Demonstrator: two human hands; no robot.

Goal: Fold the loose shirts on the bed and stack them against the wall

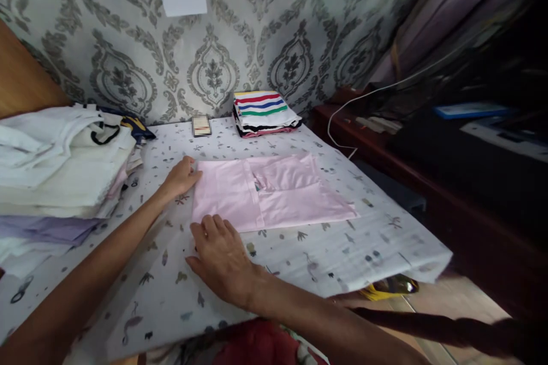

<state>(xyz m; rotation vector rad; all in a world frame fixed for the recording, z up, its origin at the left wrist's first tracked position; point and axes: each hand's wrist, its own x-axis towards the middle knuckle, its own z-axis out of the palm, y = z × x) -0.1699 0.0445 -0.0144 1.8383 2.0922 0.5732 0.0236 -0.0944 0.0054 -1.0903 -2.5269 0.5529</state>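
Observation:
A pink garment (pixel 222 194) lies folded flat on the patterned white table cover (pixel 274 262); its kind is hard to tell. A folded-over panel forms its left part, and a small bunched patch shows near the middle. At its far left corner, my left hand (pixel 182 175) is closed on the edge, thumb on the fabric. My right hand (pixel 222 256) is palm down at the near left corner. Its fingertips touch the cloth's edge, while its thumb is spread apart over the table cover.
On the left rises a large pile of white and pale clothes (pixel 64 159). A folded stack with a striped top (pixel 265 111) stands against the wall, beside a small framed card (pixel 201 125). A white cable (pixel 342 105) crosses dark furniture (pixel 428 194) on the right.

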